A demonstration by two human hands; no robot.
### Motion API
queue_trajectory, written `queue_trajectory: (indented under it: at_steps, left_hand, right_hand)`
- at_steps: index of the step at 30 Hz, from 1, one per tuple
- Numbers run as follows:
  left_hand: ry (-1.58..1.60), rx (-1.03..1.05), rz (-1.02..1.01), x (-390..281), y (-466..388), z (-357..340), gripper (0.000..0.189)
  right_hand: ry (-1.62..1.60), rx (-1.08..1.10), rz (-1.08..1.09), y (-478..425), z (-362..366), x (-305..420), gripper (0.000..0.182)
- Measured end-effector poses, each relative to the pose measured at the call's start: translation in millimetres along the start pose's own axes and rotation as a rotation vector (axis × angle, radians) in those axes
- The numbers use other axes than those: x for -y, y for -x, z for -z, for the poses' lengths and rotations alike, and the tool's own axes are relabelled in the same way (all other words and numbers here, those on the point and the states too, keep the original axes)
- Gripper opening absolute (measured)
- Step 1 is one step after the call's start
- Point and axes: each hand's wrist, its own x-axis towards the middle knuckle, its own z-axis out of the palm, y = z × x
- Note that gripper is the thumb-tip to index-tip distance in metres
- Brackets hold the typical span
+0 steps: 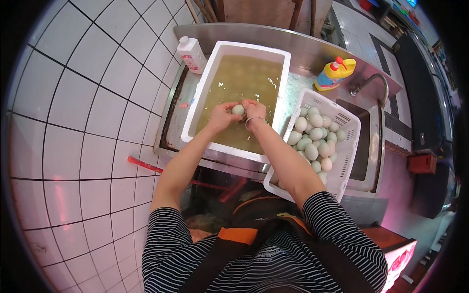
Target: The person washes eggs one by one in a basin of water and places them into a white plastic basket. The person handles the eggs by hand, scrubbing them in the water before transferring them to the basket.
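Note:
A pale greenish egg (238, 110) is held between the thumb and fingers of my left hand (221, 116). Close against it on the right is my right hand (255, 111), fingers curled and a bracelet at the wrist. Whether that hand grips something is hidden. Both hands are over the near half of a white foam box (287, 60), which holds murky yellowish water (245, 80). Faint rounded shapes show under the water at the far end. Right of the box, a white plastic basket (348, 128) holds many clean-looking eggs (311, 151), partly hidden by my right forearm.
A white plastic bottle (192, 56) stands at the box's far left corner. Behind the basket are a yellow pump bottle (333, 75) and a curved faucet (377, 78). The basket partly overlaps a steel sink basin (362, 146). A tiled wall (91, 110) rises close on the left.

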Motion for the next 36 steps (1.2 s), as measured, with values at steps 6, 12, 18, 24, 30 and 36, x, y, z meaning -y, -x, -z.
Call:
queue_trajectory:
  at_steps: [6, 12, 18, 24, 30, 36]
  left_hand:
    - [-0.073, -0.048, 0.030, 4.2, -4.6, 4.8, 0.053]
    - [-0.167, -0.080, 0.201, -16.5, -0.1, -1.4, 0.041]
    - [0.390, 0.014, 0.221, -12.0, -5.5, 1.9, 0.034]
    - [0.069, -0.011, 0.211, 0.7, -19.2, 10.2, 0.038]
    - [0.318, 0.044, 0.268, -4.0, -13.5, 5.0, 0.046]
    - [0.522, 0.107, 0.336, -10.3, -10.4, 8.8, 0.043]
  right_hand:
    - [-0.248, 0.175, -0.176, -2.6, 6.8, 10.6, 0.016]
    - [0.480, 0.139, 0.232, 18.4, 3.8, 13.8, 0.019]
    - [-0.246, 0.101, -0.061, -13.9, 9.1, -1.4, 0.018]
    - [0.268, 0.244, 0.241, 7.0, 4.2, 12.5, 0.022]
    - [0.297, 0.078, 0.107, -10.1, 8.5, 14.4, 0.020]
    - [0.593, -0.065, 0.099, -23.7, 14.7, 4.8, 0.016]
